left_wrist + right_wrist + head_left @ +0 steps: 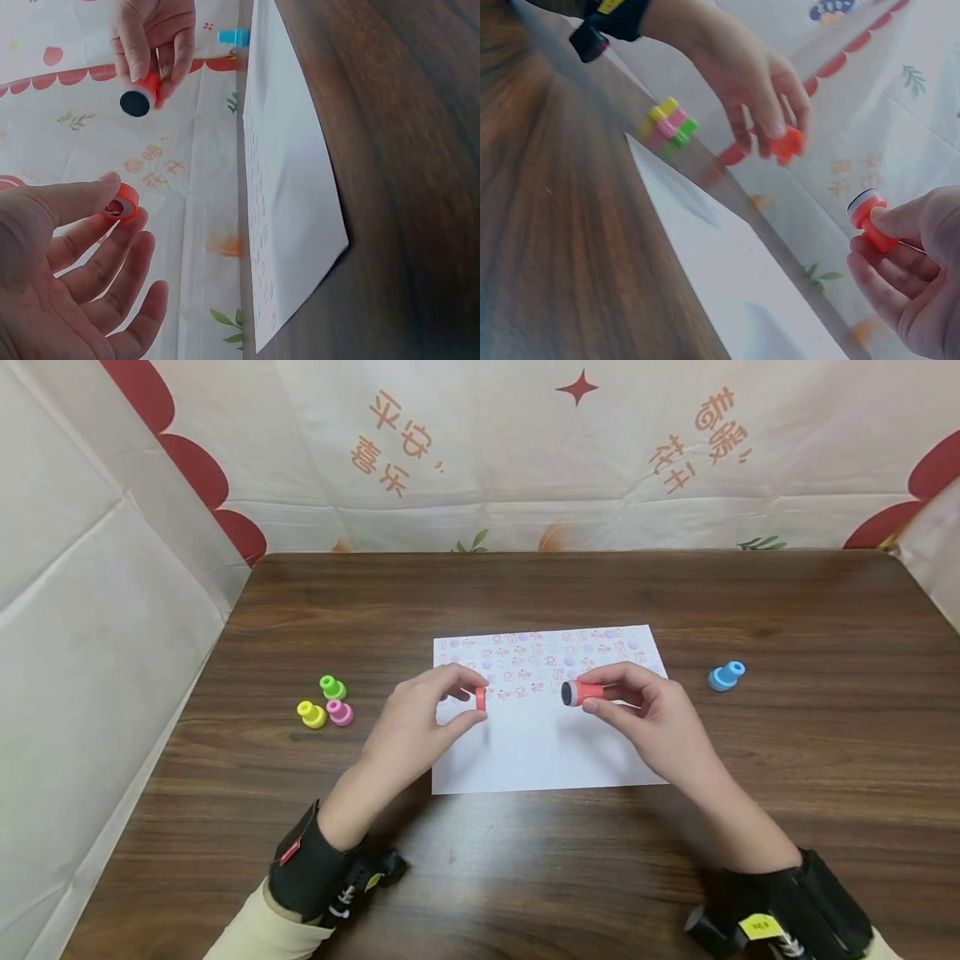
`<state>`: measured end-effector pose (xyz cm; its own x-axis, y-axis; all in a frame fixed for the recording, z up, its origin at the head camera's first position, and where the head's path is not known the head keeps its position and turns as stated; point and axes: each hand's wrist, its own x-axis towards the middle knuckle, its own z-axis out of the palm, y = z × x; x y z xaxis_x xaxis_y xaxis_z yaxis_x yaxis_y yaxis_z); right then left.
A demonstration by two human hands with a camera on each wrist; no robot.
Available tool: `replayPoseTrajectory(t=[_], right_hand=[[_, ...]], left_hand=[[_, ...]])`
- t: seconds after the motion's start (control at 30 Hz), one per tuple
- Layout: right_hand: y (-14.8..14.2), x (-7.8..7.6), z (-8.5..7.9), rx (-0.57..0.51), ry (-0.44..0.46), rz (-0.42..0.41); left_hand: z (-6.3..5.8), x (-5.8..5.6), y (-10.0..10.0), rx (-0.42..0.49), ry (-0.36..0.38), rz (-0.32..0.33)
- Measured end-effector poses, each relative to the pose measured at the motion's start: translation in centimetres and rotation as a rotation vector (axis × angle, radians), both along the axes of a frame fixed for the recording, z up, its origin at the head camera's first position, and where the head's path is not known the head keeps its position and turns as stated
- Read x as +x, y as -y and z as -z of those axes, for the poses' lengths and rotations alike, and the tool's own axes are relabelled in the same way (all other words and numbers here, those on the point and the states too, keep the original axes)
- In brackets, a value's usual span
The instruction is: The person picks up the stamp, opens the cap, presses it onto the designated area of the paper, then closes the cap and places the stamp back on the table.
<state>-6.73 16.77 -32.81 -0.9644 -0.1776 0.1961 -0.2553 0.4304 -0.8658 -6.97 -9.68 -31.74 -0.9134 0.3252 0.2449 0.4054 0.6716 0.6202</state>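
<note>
- Your left hand (420,714) is pinching a small red cap (480,697) between the thumb and the index finger; the other fingers (112,259) are staying loosely straight below it, as the left wrist view is showing.
- Your right hand (652,718) is holding a red stamp (581,692) with its fingers curled around the body; the stamp is lying sideways, and its dark round face is pointing toward your left hand.
- The cap and the stamp are staying apart from each other, with a gap between them, and both are hanging in the air above the paper sheet (540,752), not touching it.
- The paper sheet is lying flat near the middle of the wooden surface (525,877). Its far part is carrying many small printed marks in red and purple, while its near part is staying white.
- On the left of the sheet, three small stamps are standing close together on the surface: a green stamp (332,687), a yellow stamp (311,714) and a pink stamp (340,712).
- On the right of the sheet, well apart from your right hand, a blue stamp (726,675) is lying on its side.
- You are wearing a black wrist strap on each arm, and a white cloth with red patterns is hanging behind the surface.
</note>
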Motion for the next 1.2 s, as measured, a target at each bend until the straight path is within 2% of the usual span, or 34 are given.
replayPoseTrajectory(t=[0.13, 0.37, 0.53, 0.83, 1.03, 1.2], right_hand=[[-0.9, -0.2, -0.3, 0.031, 0.009, 0.033], [-1.5, -0.7, -0.4, -0.011, 0.033, 0.044], [-1.8, -1.2, -0.3, 0.002, 0.037, 0.051], [-1.6, -2.4, 0.0, 0.214, -0.043, 0.088], [-0.8, -3.2, 0.2, 0.345, -0.130, 0.051], [-0.1, -3.9, 0.2, 0.469, -0.157, 0.013]], left_hand=[[-0.1, 0.0, 0.3, -0.005, 0.014, -0.010], [-0.3, 0.0, 0.6, -0.011, 0.020, -0.018], [-0.3, 0.0, 0.6, -0.010, 0.016, -0.015], [-0.2, 0.0, 0.5, -0.003, 0.023, -0.011], [-0.2, 0.0, 0.5, -0.008, 0.026, -0.014], [-0.2, 0.0, 0.6, -0.013, 0.028, -0.021]])
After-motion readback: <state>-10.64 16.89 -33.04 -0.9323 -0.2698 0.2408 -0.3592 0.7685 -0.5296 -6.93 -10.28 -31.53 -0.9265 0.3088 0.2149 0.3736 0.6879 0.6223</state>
